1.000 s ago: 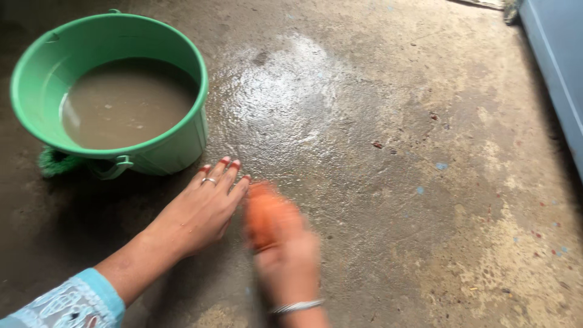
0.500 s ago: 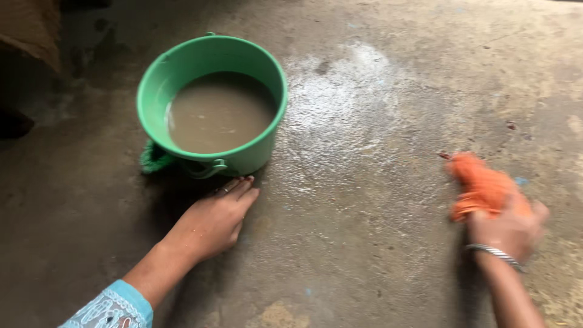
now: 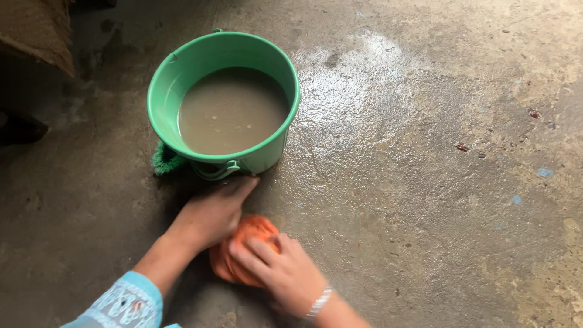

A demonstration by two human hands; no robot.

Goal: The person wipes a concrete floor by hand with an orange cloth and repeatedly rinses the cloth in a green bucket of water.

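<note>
Hands on wet floor, lower centre of frame.
Right hand (image 3: 282,270) curled over orange cloth (image 3: 243,246), pressing it down; left hand (image 3: 212,212) flat, empty, just below green bucket (image 3: 167,91), upper left.

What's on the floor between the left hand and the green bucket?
Nothing: in the head view the left hand lies flat, fingertips right at the green bucket base. The orange cloth sits behind, under the right hand.
</note>
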